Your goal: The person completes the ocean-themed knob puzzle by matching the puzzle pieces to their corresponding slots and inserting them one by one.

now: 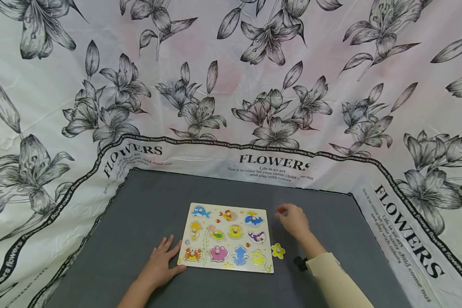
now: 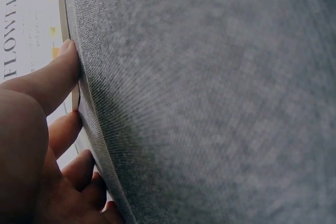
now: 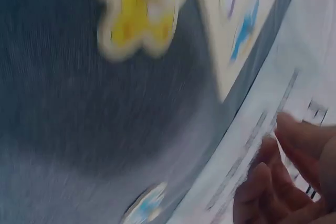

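Note:
A wooden peg puzzle board (image 1: pixel 225 267) with sea-animal pictures lies on the dark grey table. My left hand (image 1: pixel 159 264) rests at its lower left edge, fingers spread; in the left wrist view its thumb (image 2: pixel 60 72) touches the board's side. To the right of the board, a yellow star-shaped puzzle piece (image 1: pixel 278 251) with a knob lies on the table. My right hand (image 1: pixel 294 219) hovers off the board's upper right corner, fingers loosely bent. The right wrist view shows a gap between thumb and fingers and nothing in it. Below it lies a small piece with blue on it (image 3: pixel 147 205).
A grey cloth covers the table (image 1: pixel 138 205). White curtain fabric (image 1: pixel 231 85) with black flower prints rises behind the table and along both sides. A small black device (image 1: pixel 300 263) sits at my right wrist, beside the cream sleeve (image 1: pixel 335 278).

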### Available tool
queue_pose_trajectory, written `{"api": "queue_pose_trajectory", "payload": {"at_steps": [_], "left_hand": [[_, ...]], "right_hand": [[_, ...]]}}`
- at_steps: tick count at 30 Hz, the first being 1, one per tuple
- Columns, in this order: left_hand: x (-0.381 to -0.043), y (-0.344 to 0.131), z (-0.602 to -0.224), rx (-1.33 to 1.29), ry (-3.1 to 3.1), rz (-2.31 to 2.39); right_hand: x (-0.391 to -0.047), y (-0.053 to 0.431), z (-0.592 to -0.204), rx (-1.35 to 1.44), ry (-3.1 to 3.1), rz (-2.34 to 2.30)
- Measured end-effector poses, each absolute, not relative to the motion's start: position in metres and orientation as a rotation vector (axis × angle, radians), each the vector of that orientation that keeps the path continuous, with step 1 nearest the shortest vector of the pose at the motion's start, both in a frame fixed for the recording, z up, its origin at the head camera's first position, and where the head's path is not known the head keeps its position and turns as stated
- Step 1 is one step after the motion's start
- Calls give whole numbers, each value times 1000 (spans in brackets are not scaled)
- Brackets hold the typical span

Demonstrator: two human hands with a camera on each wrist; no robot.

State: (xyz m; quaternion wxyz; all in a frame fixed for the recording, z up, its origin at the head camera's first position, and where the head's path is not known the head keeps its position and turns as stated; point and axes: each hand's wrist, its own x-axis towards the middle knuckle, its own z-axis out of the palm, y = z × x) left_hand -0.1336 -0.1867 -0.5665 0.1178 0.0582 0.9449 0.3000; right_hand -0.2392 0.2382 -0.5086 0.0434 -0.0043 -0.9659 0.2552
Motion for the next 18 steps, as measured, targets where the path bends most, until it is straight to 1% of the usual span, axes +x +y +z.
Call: {"api": "queue_pose_trajectory", "payload": {"at_steps": [4,7,14,18], "left_hand": [[-128,-189,-572,152,2763,863],[-125,-189,-575,145,2755,858],[-132,-186,-572,182,2787,873],[-133,-188,-568,201,2806,858]], "right_hand": [[-230,227,-514,60,-2997,788],[-231,231,-519,-26,-2985,797],[-257,281,-523,-269,-2939,750],[-263,298,-530,-343,-3012,729]]}}
